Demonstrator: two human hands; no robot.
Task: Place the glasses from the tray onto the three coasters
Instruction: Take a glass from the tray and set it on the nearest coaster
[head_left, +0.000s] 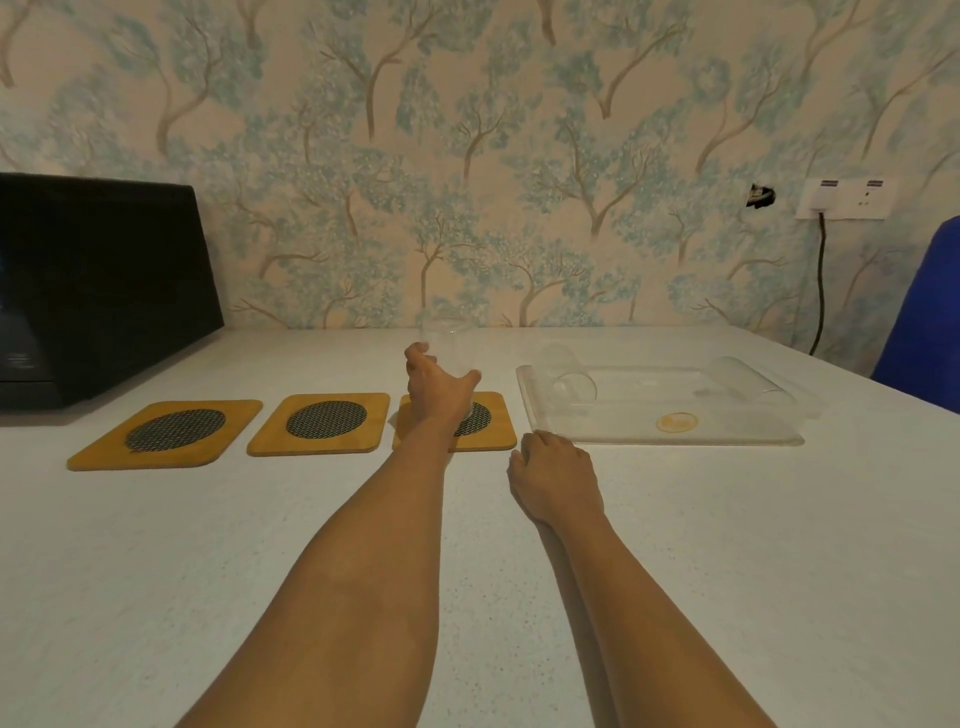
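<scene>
Two bare forearms are reaching out over the white table (208, 545), nearest of all. Right hand (553, 480) is resting knuckles-up on the table, fingers curled under, its fingertips touching the tray's (727, 439) near left corner; whether it is pinching anything, I cannot tell. Left hand (436, 392) is wrapping thumb and fingers around an upright clear glass (444, 340), holding it over the right coaster (488, 431), which is lying just under that hand; whether the glass's base is touching the coaster, I cannot tell. Left of that hand, the middle coaster (319, 423) and the far-left coaster (166, 434) are sitting bare, all three in a row. Right of the left hand and just beyond the right one, the clear tray is holding two more glasses lying on their sides: one (569, 376) at its left end, another (748, 382) at its right. Well left of both hands, a black box (98, 291) is sitting against the wall.
</scene>
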